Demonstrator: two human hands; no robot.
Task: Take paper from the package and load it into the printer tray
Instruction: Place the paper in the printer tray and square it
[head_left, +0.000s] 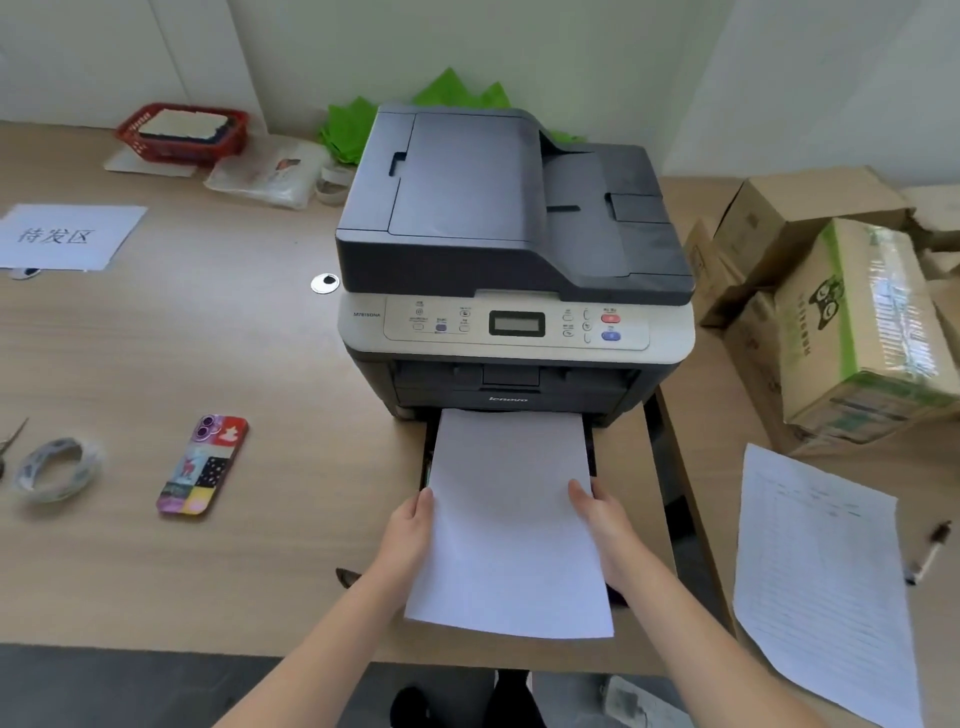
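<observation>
On the wooden desk (208, 338) the printer (511, 270) stood with its tray (592, 447) pulled out, the stack of paper (511, 525) lay over it, far edge at the slot, and my left hand (410, 525) and right hand (602, 519) gripped its two side edges

Single head view; looks forward and down, close over printer (511, 270) on desk (182, 332) front edge.

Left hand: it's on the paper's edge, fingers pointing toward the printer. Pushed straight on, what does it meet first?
Probably the left wall of the pulled-out paper tray, just ahead of the left hand, then the printer front. Depth is unclear; the hand may ride above the tray.
</observation>
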